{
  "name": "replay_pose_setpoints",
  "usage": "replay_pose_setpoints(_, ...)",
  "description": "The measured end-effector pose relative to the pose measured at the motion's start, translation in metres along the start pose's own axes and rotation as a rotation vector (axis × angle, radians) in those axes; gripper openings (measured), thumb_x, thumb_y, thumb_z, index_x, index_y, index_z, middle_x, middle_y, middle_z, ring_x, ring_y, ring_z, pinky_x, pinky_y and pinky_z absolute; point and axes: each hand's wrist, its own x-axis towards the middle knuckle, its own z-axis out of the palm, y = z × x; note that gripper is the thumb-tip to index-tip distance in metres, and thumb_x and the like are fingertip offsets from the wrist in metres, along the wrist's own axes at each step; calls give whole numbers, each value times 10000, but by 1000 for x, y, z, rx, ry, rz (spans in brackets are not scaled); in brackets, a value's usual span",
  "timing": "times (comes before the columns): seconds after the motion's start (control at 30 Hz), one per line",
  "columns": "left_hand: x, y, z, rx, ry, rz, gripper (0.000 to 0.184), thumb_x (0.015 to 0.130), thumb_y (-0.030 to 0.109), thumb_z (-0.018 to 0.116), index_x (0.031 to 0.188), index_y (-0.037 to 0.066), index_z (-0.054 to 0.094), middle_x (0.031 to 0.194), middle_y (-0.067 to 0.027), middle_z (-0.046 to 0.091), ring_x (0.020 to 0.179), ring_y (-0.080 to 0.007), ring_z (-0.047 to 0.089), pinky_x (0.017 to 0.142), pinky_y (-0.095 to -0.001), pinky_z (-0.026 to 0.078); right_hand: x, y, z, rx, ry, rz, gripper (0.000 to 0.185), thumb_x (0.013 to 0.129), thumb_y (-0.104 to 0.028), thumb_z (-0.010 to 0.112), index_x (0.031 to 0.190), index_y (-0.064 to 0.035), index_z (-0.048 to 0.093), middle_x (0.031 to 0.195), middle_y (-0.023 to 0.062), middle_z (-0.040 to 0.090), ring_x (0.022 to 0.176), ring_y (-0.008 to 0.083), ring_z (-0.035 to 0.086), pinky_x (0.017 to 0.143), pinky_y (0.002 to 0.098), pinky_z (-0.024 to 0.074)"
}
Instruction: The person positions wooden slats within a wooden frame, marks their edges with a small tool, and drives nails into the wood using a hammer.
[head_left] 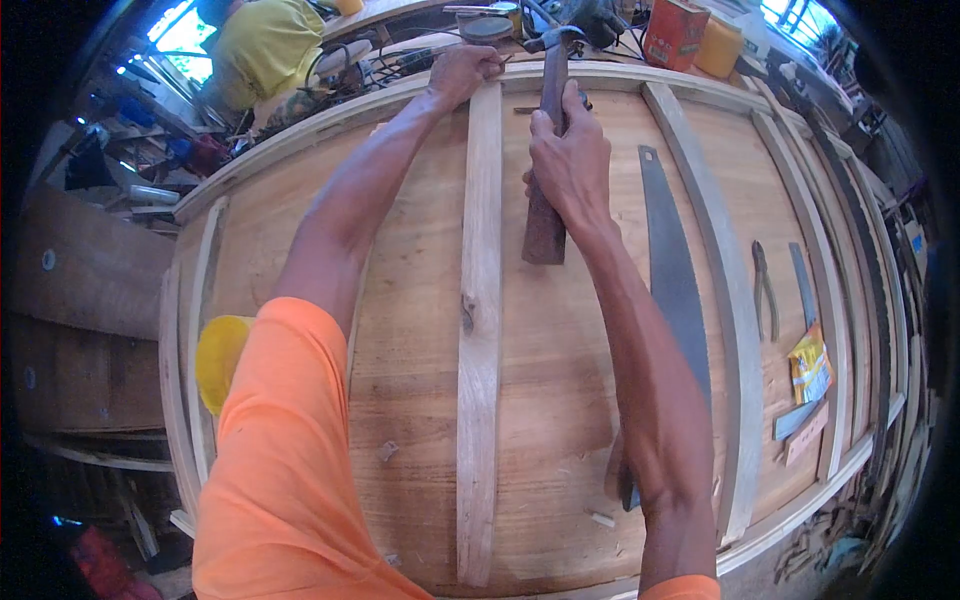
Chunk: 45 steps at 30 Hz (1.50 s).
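Observation:
My right hand (572,160) is wrapped round the wooden handle of a hammer (546,225), whose metal head points away from me above the frame's far rail. My left hand (467,73) is closed in a pinch at the far end of the middle wooden slat (481,300); a small thin thing sticks out from its fingertips, too small to name. The slat lies across a plywood panel (420,400) within a wooden frame. To the right of the hammer, a handsaw (672,270) rests flat on the panel.
Pliers (765,290), a yellow packet (810,364) and a metal strip lie between the right-hand slats. A yellow round container (222,362) is at the left. Beyond the frame are a red can (675,35), cables and a person in yellow (265,50).

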Motion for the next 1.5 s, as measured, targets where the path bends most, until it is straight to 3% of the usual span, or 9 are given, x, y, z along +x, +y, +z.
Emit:
replay_pose_setpoints(0.17,-1,4,-4,113,-83,239,187,923,205,688,1061,93,746,969,-114,739,938,-317,719,828,-440,546,-9,-11,5,46,56,1,638,954,-177,576,1510,86,410,905,346,699,893,461,729,830,520,548)
replay_pose_setpoints(0.5,-5,5,-8,131,-96,270,148,932,202,666,984,73,715,945,-118,743,951,-338,714,830,-455,544,-33,-32,25,227,87,275,686,962,-135,559,1542,119,295,814,302,703,762,418,739,734,517,558)
replay_pose_setpoints(0.6,0,10,-2,176,-94,262,143,937,205,662,986,82,716,956,-110,750,960,-327,720,835,-453,546,-29,-10,41,145,266,68,616,1012,-154,517,1567,17,313,791,170,674,535,281,707,461,413,595)
replay_pose_setpoints(0.83,-1,10,-10,144,-148,222,178,910,210,722,1035,83,731,1004,-132,757,978,-335,720,833,-436,547,-32,-4,37,76,161,71,631,1007,-135,539,1586,-5,324,724,120,643,516,241,686,443,381,561)
replay_pose_setpoints(0.9,0,3,-6,110,-59,177,180,911,202,718,1053,92,738,1004,-139,755,970,-340,718,831,-435,547,-31,-19,14,194,-1,219,656,966,-132,551,1546,90,338,776,259,709,618,347,728,592,480,581)
replay_pose_setpoints(1.1,25,-57,3,-450,-113,-302,198,944,257,699,1034,131,823,1028,-54,797,955,-168,717,905,-347,542,-21,-24,-2,315,57,201,679,953,-117,569,1558,68,324,768,220,708,531,292,705,482,421,600)
replay_pose_setpoints(1.37,23,-30,10,-133,-117,-142,222,913,326,738,1039,160,815,1000,-67,793,969,-223,736,925,-378,546,-15,-15,-17,225,-14,162,656,957,-143,577,1544,64,369,778,220,704,562,295,713,502,423,612)
replay_pose_setpoints(1.43,18,-19,6,-87,-136,-90,215,966,231,699,1039,48,787,969,-66,774,913,-167,700,876,-344,537,-16,-12,-15,244,-31,161,653,956,-145,577,1541,66,376,780,228,705,571,298,716,502,424,610)
replay_pose_setpoints(1.5,17,-14,3,-61,-121,-53,213,962,224,697,1035,44,784,963,-77,773,912,-183,706,872,-350,539,-17,-10,-13,248,-49,166,615,1008,-164,566,1562,19,371,713,77,588,508,196,648,424,352,542)
